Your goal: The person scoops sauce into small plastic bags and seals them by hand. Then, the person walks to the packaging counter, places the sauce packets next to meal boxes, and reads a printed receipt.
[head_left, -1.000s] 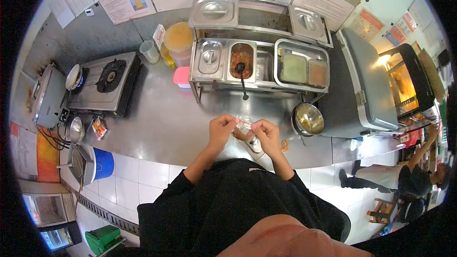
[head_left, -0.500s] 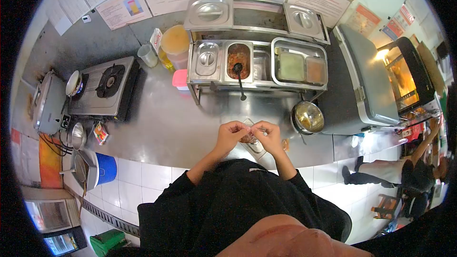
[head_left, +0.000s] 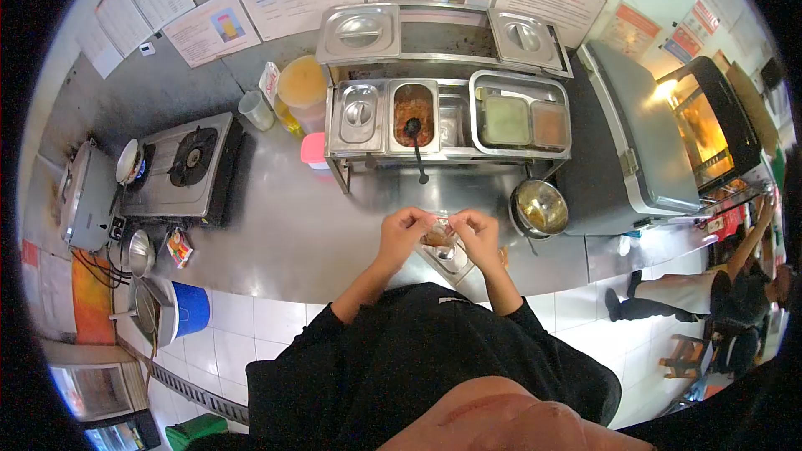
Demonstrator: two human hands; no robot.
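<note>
My left hand (head_left: 403, 235) and my right hand (head_left: 476, 237) face each other over the front of the steel counter, fingers pinched. Between them they hold the top edge of a small clear plastic bag (head_left: 437, 237) with reddish-brown contents low in it. A shiny metal tray or pan (head_left: 454, 262) lies just below and behind the bag, partly hidden by my right hand. Beyond my hands, a black ladle (head_left: 420, 163) rests in a steel pan of chunky red sauce (head_left: 412, 105). To the right of my right hand sits a metal bowl (head_left: 541, 207) with yellowish contents.
A gas stove (head_left: 180, 165) with a small pan (head_left: 129, 160) over a blue flame stands left. A raised rack (head_left: 351, 157) holds lidded steel pans and boxes. An oven (head_left: 639, 138) glows at right. Another person (head_left: 697, 296) stands at far right.
My hands have moved slightly apart, with the bag's top stretched between them and more of its contents showing. The camera view has shifted a little.
</note>
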